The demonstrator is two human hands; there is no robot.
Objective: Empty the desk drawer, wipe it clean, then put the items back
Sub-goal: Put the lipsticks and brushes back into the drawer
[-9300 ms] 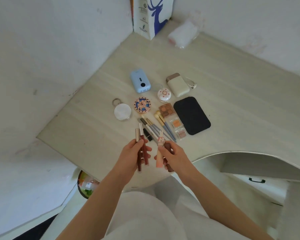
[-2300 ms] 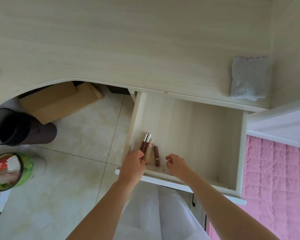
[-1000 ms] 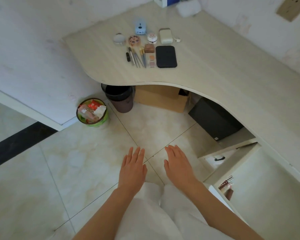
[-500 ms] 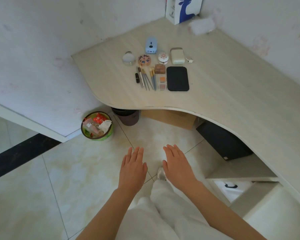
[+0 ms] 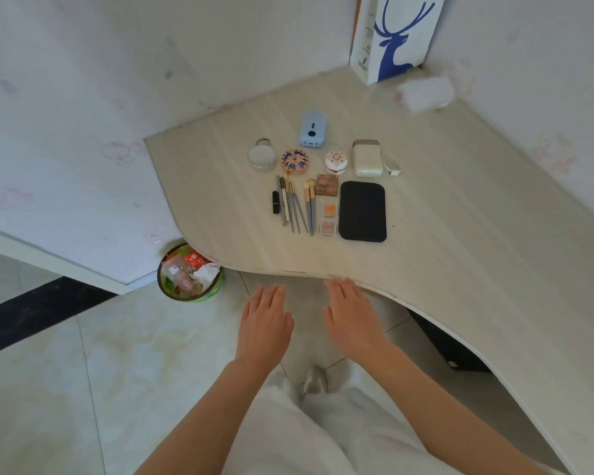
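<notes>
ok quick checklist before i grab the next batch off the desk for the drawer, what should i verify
1. Left hand free: ok, fingers straight, holding nothing.
2. Right hand free: ok, open and empty, fingertips near the desk edge.
3. Items within view and sorted: ok, the brushes lie side by side, with the black tube to their left and the black pad to their right.
4. Small loose pieces: ok, the two little square pans lie apart from the pad, easy to pinch singly.
5. Cord on the cream case: not ok, its strap trails off to the right and may snag.
6. Drawer open and wiped: cannot tell, out of view.
</notes>
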